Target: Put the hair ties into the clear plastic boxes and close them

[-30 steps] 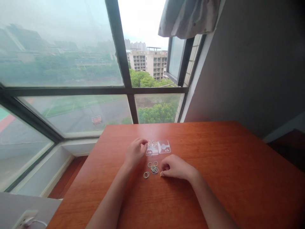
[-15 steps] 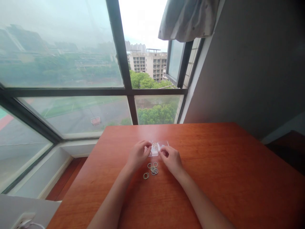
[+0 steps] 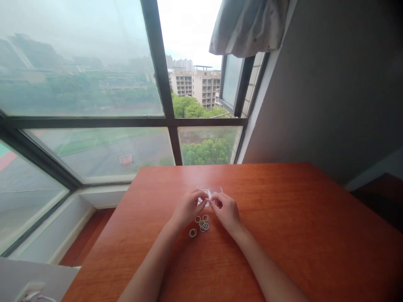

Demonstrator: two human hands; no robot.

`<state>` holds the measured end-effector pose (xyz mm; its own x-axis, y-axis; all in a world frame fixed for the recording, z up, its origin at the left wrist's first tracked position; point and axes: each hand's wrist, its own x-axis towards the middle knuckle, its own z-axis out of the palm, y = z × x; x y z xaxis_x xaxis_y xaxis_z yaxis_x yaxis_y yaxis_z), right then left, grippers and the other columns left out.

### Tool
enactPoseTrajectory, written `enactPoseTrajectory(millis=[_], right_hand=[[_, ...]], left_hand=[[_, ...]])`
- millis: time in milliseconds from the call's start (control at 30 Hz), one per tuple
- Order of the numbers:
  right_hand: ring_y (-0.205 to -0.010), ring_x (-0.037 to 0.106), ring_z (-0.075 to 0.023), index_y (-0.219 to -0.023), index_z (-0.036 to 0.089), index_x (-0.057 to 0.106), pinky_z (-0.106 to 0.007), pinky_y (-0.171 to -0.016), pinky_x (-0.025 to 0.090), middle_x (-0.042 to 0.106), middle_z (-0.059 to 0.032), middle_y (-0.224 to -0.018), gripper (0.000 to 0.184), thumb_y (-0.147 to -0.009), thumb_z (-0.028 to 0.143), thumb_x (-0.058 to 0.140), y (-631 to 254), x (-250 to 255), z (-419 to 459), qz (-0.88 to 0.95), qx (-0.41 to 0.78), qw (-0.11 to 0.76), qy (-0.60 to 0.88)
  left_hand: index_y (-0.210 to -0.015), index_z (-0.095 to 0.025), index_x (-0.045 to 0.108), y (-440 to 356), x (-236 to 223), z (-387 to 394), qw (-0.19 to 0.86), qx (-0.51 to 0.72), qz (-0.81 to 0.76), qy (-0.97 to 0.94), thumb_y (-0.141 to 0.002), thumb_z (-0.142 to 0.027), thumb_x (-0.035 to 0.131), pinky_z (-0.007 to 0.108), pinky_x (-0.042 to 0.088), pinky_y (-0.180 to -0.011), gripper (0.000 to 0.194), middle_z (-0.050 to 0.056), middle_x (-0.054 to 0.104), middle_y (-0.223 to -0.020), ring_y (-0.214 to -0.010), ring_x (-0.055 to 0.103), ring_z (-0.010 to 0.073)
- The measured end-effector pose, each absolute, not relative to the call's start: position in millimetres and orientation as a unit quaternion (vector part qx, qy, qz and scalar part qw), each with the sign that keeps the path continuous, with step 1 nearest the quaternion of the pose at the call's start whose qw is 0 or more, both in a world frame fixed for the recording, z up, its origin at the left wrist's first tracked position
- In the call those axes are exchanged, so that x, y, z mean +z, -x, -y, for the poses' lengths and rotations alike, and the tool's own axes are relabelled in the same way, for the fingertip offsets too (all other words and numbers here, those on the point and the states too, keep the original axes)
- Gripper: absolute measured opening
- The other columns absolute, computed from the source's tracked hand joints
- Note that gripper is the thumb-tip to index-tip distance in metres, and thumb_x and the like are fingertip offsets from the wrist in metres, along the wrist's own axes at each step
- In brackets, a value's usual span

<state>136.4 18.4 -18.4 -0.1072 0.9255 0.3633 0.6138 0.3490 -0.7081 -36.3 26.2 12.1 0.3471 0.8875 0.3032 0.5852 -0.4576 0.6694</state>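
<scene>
A small clear plastic packet (image 3: 217,190) lies on the wooden table, partly covered by my fingers; whether it is a bag or a box I cannot tell. Over its left part is my left hand (image 3: 190,206), thumb and forefinger closed together, the thing between them too small to make out. My right hand (image 3: 225,209) pinches the packet near its middle, its fingertips almost meeting those of the left. Nearer to me, between my wrists, lie several thin pale rings (image 3: 204,225), some overlapping, with a pair of rings (image 3: 193,233) a little to the left.
The reddish-brown wooden table (image 3: 283,209) reaches back to a dark-framed window (image 3: 126,122). A grey wall (image 3: 315,96) rises at the right, and a curtain (image 3: 248,29) hangs above an open pane. At the lower left is a wall socket with a cord (image 3: 37,297).
My left hand has shifted right across the packet, its fingertips now close to my right hand's and hiding more of the plastic. My right hand and the rings have stayed nearly still.
</scene>
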Motion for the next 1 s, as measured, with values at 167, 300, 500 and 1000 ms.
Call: enactPoseTrajectory(millis=[167, 300, 500, 1000], right_hand=[[-0.059, 0.051, -0.0124, -0.078, 0.02, 0.066, -0.022, -0.06, 0.038, 0.058, 0.0016, -0.065, 0.017, -0.087, 0.032, 0.057, -137, -17, -18, 0.725, 0.196, 0.39, 0.532], [-0.06, 0.053, -0.0126, -0.086, 0.021, 0.067, -0.022, -0.061, 0.039, 0.06, 0.0017, -0.068, 0.013, -0.085, 0.031, 0.059, -136, -17, -18, 0.718, 0.2, 0.389, 0.542], [-0.063, 0.054, -0.0136, -0.081, 0.021, 0.067, -0.023, -0.063, 0.039, 0.06, 0.0006, -0.068, 0.01, -0.085, 0.027, 0.059, -135, -15, -17, 0.73, 0.195, 0.364, 0.544], [-0.066, 0.053, -0.0127, -0.079, 0.023, 0.065, -0.023, -0.06, 0.03, 0.063, 0.0017, -0.074, 0.007, -0.081, 0.018, 0.061, -147, 2, -11, 0.797, 0.174, 0.249, 0.522]], left_hand=[[-0.082, -0.018, 0.067, 36, 9, -27, 0.217, 0.337, -0.467, -0.788, -0.083, -0.018, 0.056, 0.022, 0.043, -0.063, 0.011, 0.003, 0.066, -0.083, -0.067, 0.054, 0.0116], [-0.08, -0.019, 0.067, 37, 9, -27, 0.188, 0.344, -0.486, -0.781, -0.082, -0.017, 0.057, 0.023, 0.043, -0.063, 0.011, 0.002, 0.066, -0.081, -0.067, 0.055, 0.0123], [-0.086, -0.02, 0.068, 43, 10, -35, 0.102, 0.378, -0.584, -0.711, -0.086, -0.025, 0.054, 0.025, 0.042, -0.064, 0.015, 0.002, 0.065, -0.082, -0.071, 0.057, 0.0146], [-0.089, -0.022, 0.068, 38, 1, -49, 0.112, 0.35, -0.593, -0.717, -0.085, -0.026, 0.054, 0.024, 0.04, -0.06, 0.015, 0.002, 0.066, -0.085, -0.069, 0.058, 0.0143]])
